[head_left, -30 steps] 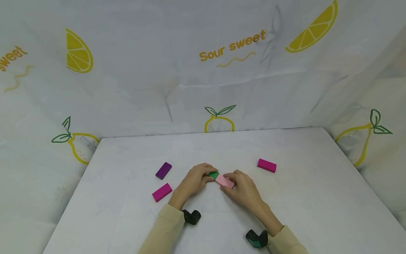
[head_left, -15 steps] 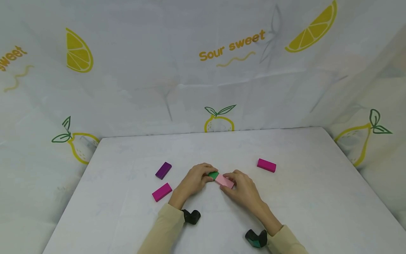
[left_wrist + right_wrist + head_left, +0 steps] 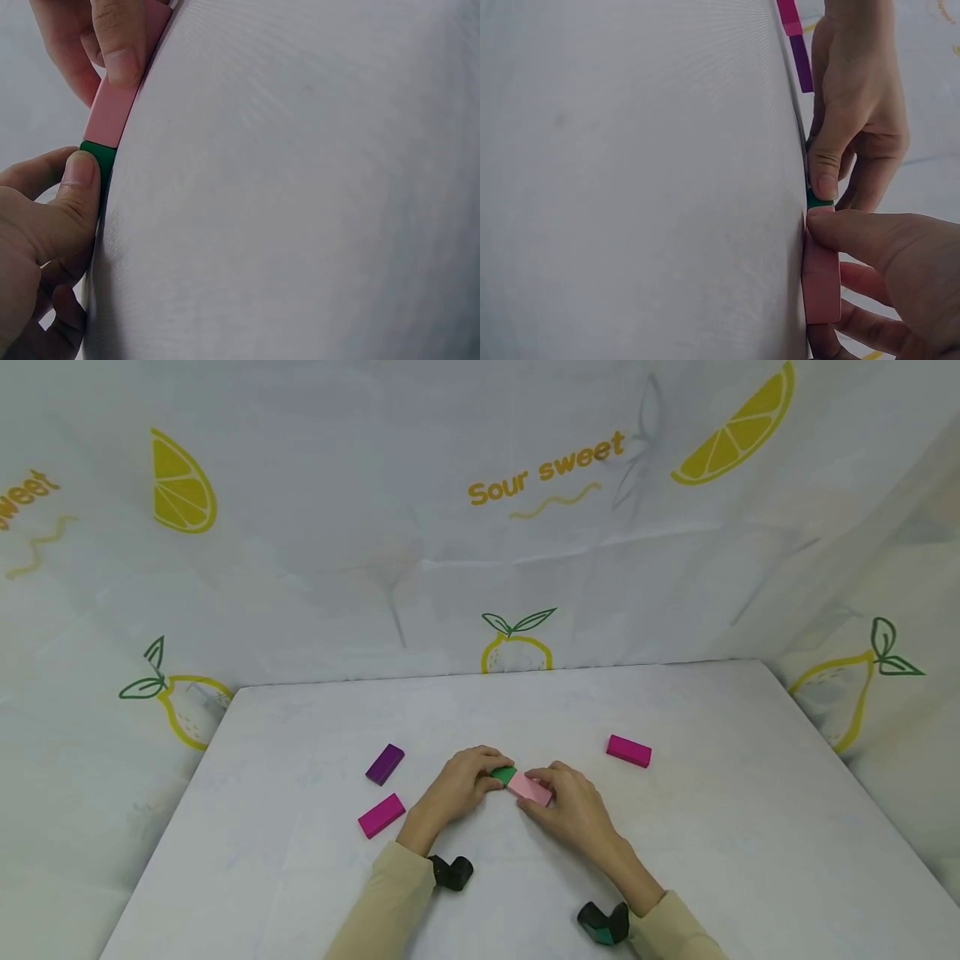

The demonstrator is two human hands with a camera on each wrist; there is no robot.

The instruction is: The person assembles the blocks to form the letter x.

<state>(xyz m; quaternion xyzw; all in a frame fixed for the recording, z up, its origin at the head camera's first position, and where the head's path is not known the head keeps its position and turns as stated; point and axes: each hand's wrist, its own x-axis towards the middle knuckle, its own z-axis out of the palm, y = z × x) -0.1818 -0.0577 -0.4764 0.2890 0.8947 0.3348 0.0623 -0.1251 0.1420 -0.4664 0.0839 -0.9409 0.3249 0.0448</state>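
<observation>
In the head view a green block (image 3: 503, 774) and a light pink block (image 3: 529, 789) lie end to end in the middle of the white table. My left hand (image 3: 461, 783) pinches the green block between thumb and fingers, covering most of it. My right hand (image 3: 570, 806) grips the pink block by its long sides, thumb on the near side. Seen from the left wrist, the end of the pink block (image 3: 111, 114) meets the end of the green block (image 3: 99, 154) flush. The right wrist view shows the pink block (image 3: 822, 281) resting along the table surface.
Left of my left hand lie a purple block (image 3: 385, 764) and a magenta block (image 3: 382, 816). Another magenta block (image 3: 628, 751) sits farther back on the right. A lemon-printed cloth (image 3: 337, 568) hangs behind the white table (image 3: 750, 827).
</observation>
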